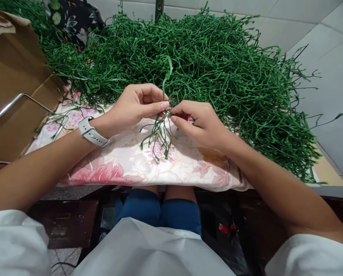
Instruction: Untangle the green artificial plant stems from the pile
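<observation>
Above a pink-and-white floral cloth (116, 170), the left hand (144, 101), a pale watch (92, 132) on its wrist, pinches a green sprig (161, 124) whose thin stems hang down, while the right hand (198, 120) brings thumb and fingers to its side, their grip too small to make out. Just beyond lies a broad heap of green stems (188, 57), with an opened cardboard box (18, 73) at the left and a tiled wall (326, 50) behind.

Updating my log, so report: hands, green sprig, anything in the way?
Left hand: fingers pinching green sprig, its lower ends dangling. Right hand: fingers at the sprig, grip unclear. Green pile close behind; nothing seen blocking.
</observation>
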Motion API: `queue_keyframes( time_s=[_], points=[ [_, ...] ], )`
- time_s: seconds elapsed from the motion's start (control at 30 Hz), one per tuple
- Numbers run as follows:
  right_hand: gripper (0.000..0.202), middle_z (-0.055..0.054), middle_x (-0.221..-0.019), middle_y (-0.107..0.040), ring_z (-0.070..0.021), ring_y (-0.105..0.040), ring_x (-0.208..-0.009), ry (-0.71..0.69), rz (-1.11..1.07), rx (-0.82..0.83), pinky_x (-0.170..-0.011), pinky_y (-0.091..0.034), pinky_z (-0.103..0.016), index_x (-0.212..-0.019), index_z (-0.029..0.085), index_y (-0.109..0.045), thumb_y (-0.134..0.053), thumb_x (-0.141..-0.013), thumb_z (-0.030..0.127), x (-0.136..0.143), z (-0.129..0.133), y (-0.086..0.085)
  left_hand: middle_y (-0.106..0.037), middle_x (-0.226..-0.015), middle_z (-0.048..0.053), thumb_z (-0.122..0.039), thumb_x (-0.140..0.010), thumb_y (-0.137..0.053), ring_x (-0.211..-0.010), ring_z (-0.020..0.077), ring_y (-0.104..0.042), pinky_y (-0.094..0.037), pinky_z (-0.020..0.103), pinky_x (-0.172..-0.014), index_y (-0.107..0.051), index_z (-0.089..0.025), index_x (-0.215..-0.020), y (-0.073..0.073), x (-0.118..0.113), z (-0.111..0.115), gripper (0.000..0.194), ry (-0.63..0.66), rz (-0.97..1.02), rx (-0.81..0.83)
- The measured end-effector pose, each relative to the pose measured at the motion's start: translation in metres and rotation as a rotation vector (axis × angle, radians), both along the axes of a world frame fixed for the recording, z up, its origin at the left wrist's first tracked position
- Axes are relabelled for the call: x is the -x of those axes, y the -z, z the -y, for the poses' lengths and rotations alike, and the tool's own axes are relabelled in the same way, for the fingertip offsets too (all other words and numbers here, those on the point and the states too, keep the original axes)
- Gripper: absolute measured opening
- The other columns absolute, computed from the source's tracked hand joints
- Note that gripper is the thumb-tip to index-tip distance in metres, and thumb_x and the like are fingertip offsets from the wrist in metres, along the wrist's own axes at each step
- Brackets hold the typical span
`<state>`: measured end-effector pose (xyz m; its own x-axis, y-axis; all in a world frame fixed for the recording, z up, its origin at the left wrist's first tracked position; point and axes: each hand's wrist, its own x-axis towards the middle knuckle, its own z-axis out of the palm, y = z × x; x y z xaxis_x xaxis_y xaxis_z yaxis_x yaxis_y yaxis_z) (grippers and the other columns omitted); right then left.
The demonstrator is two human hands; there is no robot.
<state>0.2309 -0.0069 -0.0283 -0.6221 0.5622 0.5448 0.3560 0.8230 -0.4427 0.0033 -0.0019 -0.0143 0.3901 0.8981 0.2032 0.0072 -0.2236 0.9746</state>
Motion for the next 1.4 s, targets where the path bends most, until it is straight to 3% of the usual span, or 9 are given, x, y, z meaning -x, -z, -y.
queue_keyframes(
  time_s=[0.23,0.47,0.6,0.77,0.87,0.97,1.17,1.3,1.4],
  points=[
    [0.011,-0.003,-0.081,-0.06,-0.0179,-0.052,-0.077,0.029,0.063,-0.213,-0.075,-0.041,-0.033,-0.096,0.02,-0.064,-0.059,-0.103,0.025,-0.001,0.001,0.001,-0.069,-0.072,0.0,-0.044,-0.078,-0.091,-0.063,0.0088,-0.063,-0.052,0.023,-0.06,-0.068,-0.016,-0.082,0.0,-0.002,0.003,0.037,0.014,-0.072,-0.032],
    [0.012,-0.004,-0.086,-0.057,-0.0182,-0.051,-0.081,-0.056,0.105,-0.231,-0.074,-0.04,-0.032,-0.094,0.02,-0.054,-0.052,-0.105,0.016,0.0,0.003,-0.003,-0.067,-0.076,0.0,-0.047,-0.076,-0.092,-0.069,0.011,-0.066,-0.054,0.026,-0.065,-0.064,-0.017,-0.084,0.004,-0.003,0.003,0.042,0.121,-0.036,-0.012],
    [0.013,-0.002,-0.084,-0.055,-0.0162,-0.048,-0.078,-0.188,0.138,-0.151,-0.073,-0.041,-0.03,-0.095,0.021,-0.049,-0.049,-0.107,0.017,0.002,0.007,-0.008,-0.062,-0.073,-0.002,-0.054,-0.07,-0.094,-0.066,0.0101,-0.062,-0.051,0.024,-0.061,-0.057,-0.018,-0.079,0.002,-0.005,0.005,0.053,0.217,0.014,0.032],
    [0.018,0.0,-0.08,-0.049,-0.015,-0.044,-0.075,-0.266,0.12,-0.138,-0.072,-0.039,-0.029,-0.089,0.022,-0.044,-0.048,-0.104,0.015,0.004,0.011,-0.019,-0.056,-0.068,-0.004,-0.052,-0.065,-0.098,-0.063,0.0081,-0.057,-0.047,0.022,-0.056,-0.055,-0.019,-0.078,0.0,-0.011,0.013,0.055,0.281,0.078,0.039],
    [0.019,0.001,-0.077,-0.045,-0.015,-0.041,-0.075,-0.274,0.075,-0.178,-0.071,-0.037,-0.028,-0.086,0.022,-0.042,-0.049,-0.098,0.01,0.003,0.014,-0.023,-0.056,-0.07,-0.004,-0.051,-0.07,-0.096,-0.063,0.0073,-0.057,-0.049,0.022,-0.058,-0.055,-0.019,-0.079,0.002,-0.013,0.017,0.053,0.265,0.148,0.046],
    [0.019,0.001,-0.076,-0.045,-0.0139,-0.041,-0.073,-0.274,0.043,-0.1,-0.069,-0.037,-0.027,-0.083,0.022,-0.041,-0.048,-0.094,0.008,0.002,0.016,-0.022,-0.056,-0.07,-0.005,-0.052,-0.069,-0.097,-0.064,0.0076,-0.06,-0.053,0.023,-0.062,-0.05,-0.021,-0.08,-0.005,-0.007,0.015,0.057,0.228,0.234,0.065],
    [0.019,0.0,-0.076,-0.055,-0.0113,-0.048,-0.068,-0.223,-0.057,0.041,-0.065,-0.04,-0.026,-0.086,0.02,-0.052,-0.053,-0.104,0.023,0.005,0.016,-0.009,-0.065,-0.075,-0.005,-0.038,-0.068,-0.1,-0.071,0.0077,-0.065,-0.059,0.023,-0.069,-0.055,-0.022,-0.089,-0.025,0.016,-0.001,0.052,0.082,0.244,0.019],
    [0.028,-0.001,-0.073,-0.058,-0.0125,-0.047,-0.062,-0.072,-0.184,0.126,-0.059,-0.038,-0.03,-0.086,0.022,-0.059,-0.061,-0.105,0.041,0.003,0.015,-0.014,-0.067,-0.081,-0.002,-0.031,-0.07,-0.098,-0.074,0.0099,-0.069,-0.063,0.028,-0.072,-0.062,-0.021,-0.088,-0.016,0.016,-0.006,0.042,0.06,0.195,0.109],
    [0.024,0.0,-0.069,-0.057,-0.0114,-0.046,-0.056,-0.016,-0.427,0.156,-0.054,-0.036,-0.03,-0.084,0.023,-0.063,-0.073,-0.099,0.038,0.001,0.012,-0.021,-0.069,-0.082,-0.001,-0.029,-0.073,-0.095,-0.08,0.014,-0.073,-0.064,0.029,-0.071,-0.063,-0.022,-0.088,-0.007,0.013,-0.009,0.036,0.009,0.129,0.136]
  ],
)
